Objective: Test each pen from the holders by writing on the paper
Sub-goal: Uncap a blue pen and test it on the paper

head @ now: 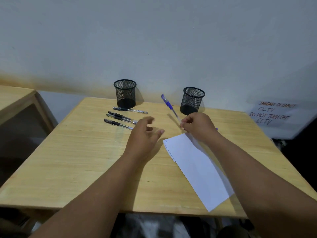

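Note:
My right hand [199, 127] grips a blue pen [169, 104] near its tip, the capped end pointing up and away toward the wall. It hovers just beyond the far corner of the folded white paper [197, 167], which bears a small blue scribble at that corner. My left hand [145, 134] floats above the table with fingers spread and relaxed, holding nothing, blurred. Just left of it lie several black pens [120, 117] in a row. Two black mesh holders stand near the wall, the left holder [125, 93] and the right holder [193, 100], both looking empty.
The wooden table [77, 160] stands against a pale wall. A second wooden table [15, 98] is at the far left. A handwritten CCTV notice [272, 112] hangs at the right, beyond the table edge.

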